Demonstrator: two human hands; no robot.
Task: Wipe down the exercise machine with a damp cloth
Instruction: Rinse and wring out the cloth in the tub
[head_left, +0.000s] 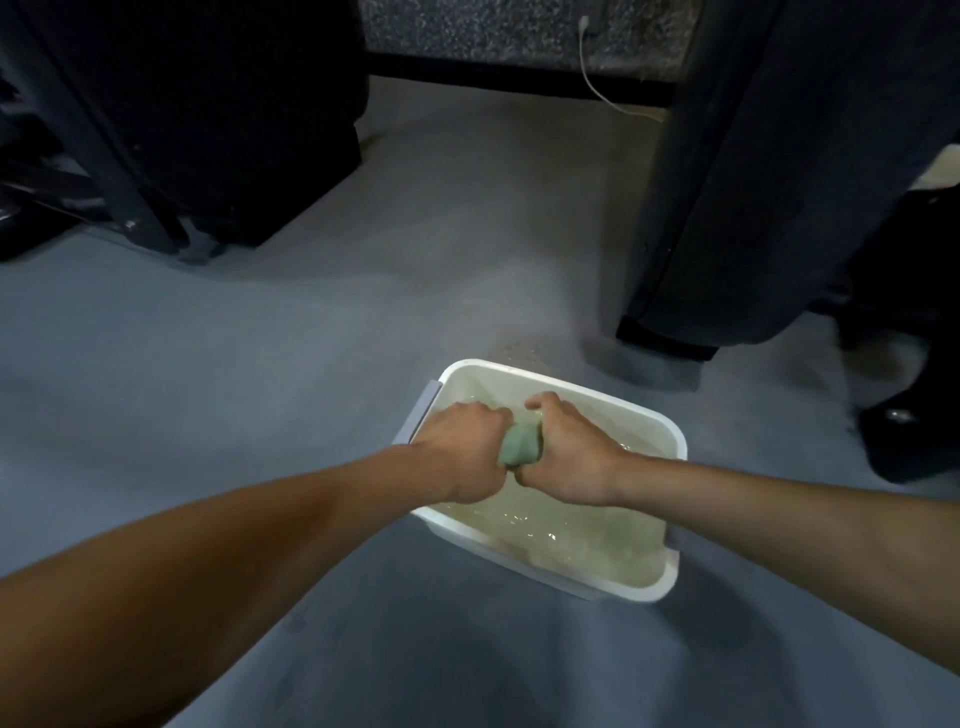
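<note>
A light green cloth (521, 442) is bunched into a tight roll between my two hands, just above the water in a white square bucket (649, 420) on the floor. My left hand (462, 449) grips the cloth's left end with curled fingers. My right hand (571, 452) grips its right end, and the two fists nearly touch. Only a short middle stretch of the cloth shows. The bucket holds cloudy, rippling water (571, 535). A dark exercise machine (182, 119) stands at the upper left, well away from both hands.
The floor (311, 338) is grey-blue. A second dark machine frame (727, 182) rises at the upper right, with a black base (904, 431) to the right of the bucket. A white cable (597, 83) hangs by the back wall. Open floor lies between the machines.
</note>
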